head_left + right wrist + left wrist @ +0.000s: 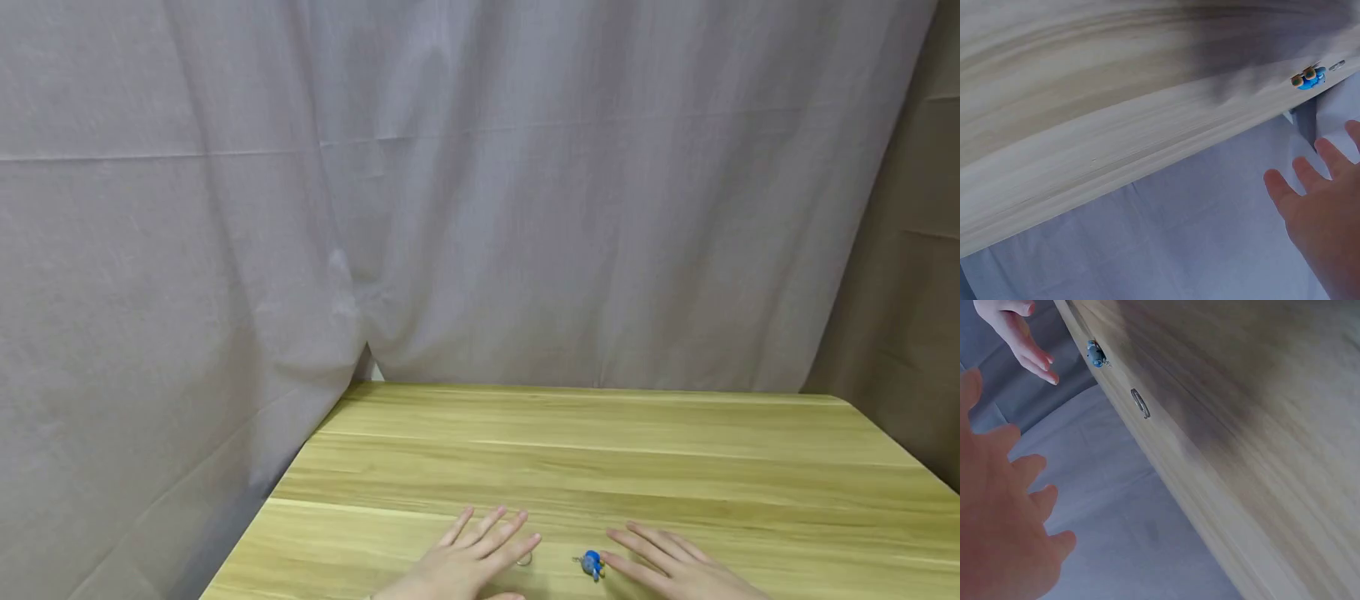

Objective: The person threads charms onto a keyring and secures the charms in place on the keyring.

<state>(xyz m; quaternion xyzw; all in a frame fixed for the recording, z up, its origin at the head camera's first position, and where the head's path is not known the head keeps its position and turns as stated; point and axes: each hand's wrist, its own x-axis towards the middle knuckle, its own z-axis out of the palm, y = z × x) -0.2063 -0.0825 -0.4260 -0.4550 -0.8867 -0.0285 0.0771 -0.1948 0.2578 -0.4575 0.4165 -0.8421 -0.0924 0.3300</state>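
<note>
Between the two hands, a small blue and grey figurine charm (592, 565) with a short chain lies on the wooden table (630, 433). To its left is a metal key ring (524, 559), partly covered by the left hand in the head view. My left hand (468, 562) hovers over the table with fingers spread, nearest the ring. My right hand (675, 567) is held over the table too, its fingers extended beside the charm. Both wrist views show the charm (1095, 355) and the ring (1337, 65) lying apart, and neither hand holds anything.
A grey cloth curtain (525, 208) hangs behind the table and down its left side. Darker brown cloth (900, 275) hangs at the right. The table's far edge runs along the curtain's bottom.
</note>
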